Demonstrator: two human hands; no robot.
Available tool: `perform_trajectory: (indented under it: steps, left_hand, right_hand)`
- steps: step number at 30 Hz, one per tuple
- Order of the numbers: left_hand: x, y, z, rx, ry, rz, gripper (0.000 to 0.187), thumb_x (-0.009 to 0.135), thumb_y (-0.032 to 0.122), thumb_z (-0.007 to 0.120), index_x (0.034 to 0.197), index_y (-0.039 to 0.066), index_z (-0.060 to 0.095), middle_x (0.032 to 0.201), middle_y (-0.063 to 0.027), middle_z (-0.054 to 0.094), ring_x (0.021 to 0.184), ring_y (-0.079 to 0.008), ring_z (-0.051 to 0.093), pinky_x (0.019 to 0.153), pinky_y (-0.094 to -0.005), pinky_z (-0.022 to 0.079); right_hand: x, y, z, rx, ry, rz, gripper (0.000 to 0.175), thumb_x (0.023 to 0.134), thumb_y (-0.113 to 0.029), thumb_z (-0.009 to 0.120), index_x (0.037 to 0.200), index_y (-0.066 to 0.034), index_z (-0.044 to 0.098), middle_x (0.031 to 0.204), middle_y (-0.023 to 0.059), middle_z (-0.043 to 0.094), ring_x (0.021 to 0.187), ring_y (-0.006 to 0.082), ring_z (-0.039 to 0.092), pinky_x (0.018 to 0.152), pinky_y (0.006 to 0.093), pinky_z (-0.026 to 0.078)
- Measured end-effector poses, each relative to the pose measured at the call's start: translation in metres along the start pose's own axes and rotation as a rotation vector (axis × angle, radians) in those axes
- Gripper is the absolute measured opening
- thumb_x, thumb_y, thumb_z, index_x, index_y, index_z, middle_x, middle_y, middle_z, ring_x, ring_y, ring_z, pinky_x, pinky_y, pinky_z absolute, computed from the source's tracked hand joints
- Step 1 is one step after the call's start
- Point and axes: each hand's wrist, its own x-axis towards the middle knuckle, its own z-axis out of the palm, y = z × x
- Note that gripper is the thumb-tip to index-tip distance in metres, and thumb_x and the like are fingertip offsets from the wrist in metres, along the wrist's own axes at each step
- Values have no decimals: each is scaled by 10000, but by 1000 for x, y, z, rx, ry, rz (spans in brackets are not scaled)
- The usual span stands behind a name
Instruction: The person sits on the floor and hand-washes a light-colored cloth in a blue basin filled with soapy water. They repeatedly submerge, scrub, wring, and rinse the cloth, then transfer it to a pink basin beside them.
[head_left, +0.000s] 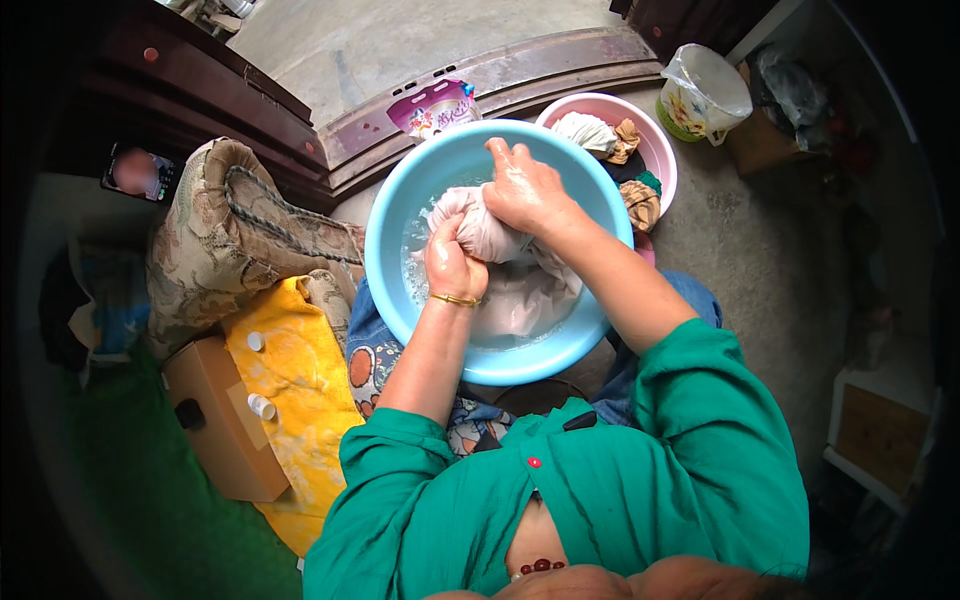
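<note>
A pale pink wet cloth (472, 225) is bunched between my two hands over a light blue plastic basin (386, 247). My left hand (454, 262), with a gold bangle at its wrist, grips the near side of the bunch. Soapy water clings to its thumb. On the far side, my right hand (525, 187) presses on the bundle from above; foam covers its back and its index finger points away from me. The cloth's lower part trails into cloudy, sudsy water (517, 300) in the basin. My right fingertips under the cloth are partly hidden.
A pink basin (670, 172) of twisted cloths stands at the far right, near a lined bucket (709, 86). Behind the blue basin, a purple detergent pouch (435, 109) leans by the door sill (517, 71). At left are a patterned cushion (202, 255), a yellow towel (300, 360) and a cardboard box (225, 427).
</note>
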Motion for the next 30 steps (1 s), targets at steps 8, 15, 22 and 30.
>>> perform_trajectory:
  steps: [8,15,22,30]
  left_hand:
    - [-8,10,11,-107,-347,133,331,960,210,375,1232,48,473,1198,-86,553,1157,-216,495,1020,-389,364]
    - [0,-1,-7,190,-119,-137,320,949,253,372,1157,58,519,1103,-97,585,1022,-237,552,893,-427,450]
    - [5,-15,-22,321,67,-169,375,931,297,409,1140,2,509,1090,-158,565,990,-258,556,828,-407,471]
    - [-1,0,1,-76,-192,-170,484,939,419,353,1186,47,538,1163,-117,591,1062,-262,563,967,-410,426]
  right_hand:
    - [-17,4,13,334,12,-671,665,775,-328,622,1355,-109,385,1162,237,519,1102,412,515,953,460,419]
    - [-19,25,41,-112,-324,-13,586,814,-231,560,1360,-167,358,1155,199,521,977,404,590,844,482,476]
    - [-13,34,50,-102,-256,-6,399,831,-169,488,1224,-107,477,1104,224,588,1019,375,590,867,465,471]
    - [-46,-9,-3,272,-141,-551,274,798,-188,565,1071,-156,555,938,132,635,889,329,611,750,405,495]
